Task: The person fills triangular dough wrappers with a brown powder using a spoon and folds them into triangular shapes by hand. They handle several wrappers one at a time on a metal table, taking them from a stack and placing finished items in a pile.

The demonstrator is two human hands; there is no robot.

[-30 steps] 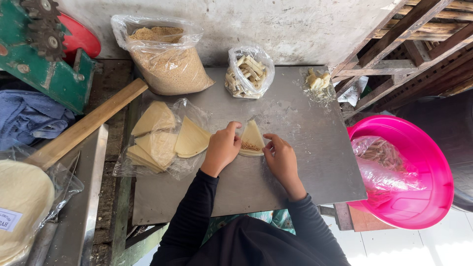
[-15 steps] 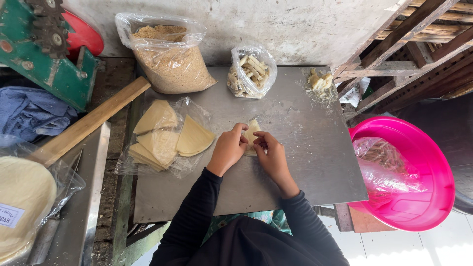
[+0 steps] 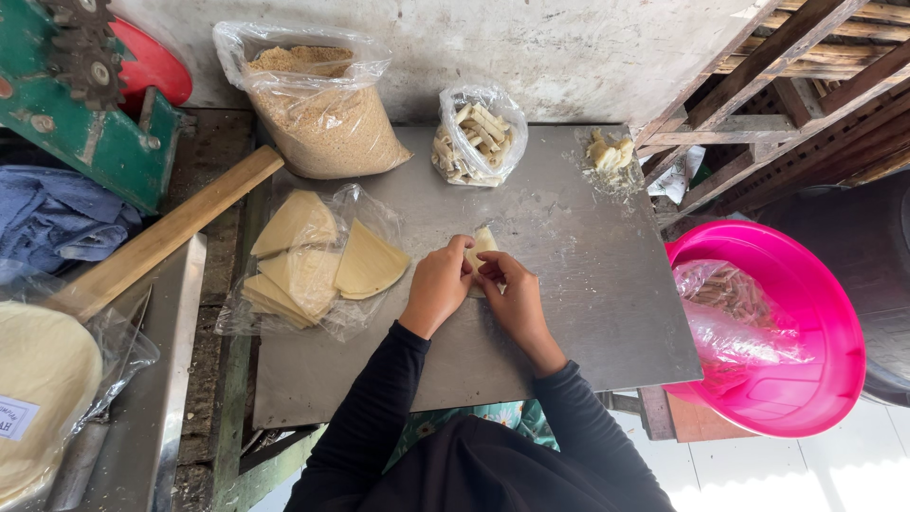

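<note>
Both my hands pinch the small pale wrapper (image 3: 482, 248) on the metal table (image 3: 588, 284), left hand (image 3: 438, 284) and right hand (image 3: 510, 292) equally close, fingers closed narrow around it, its long axis pointing away from me.

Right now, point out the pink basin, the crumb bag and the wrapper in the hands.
Pink basin (image 3: 834, 313), head view, on its bare right wall.
Crumb bag (image 3: 327, 123), head view, on the crumb-filled middle.
Wrapper (image 3: 482, 242), head view, on the tip above the fingers.
</note>
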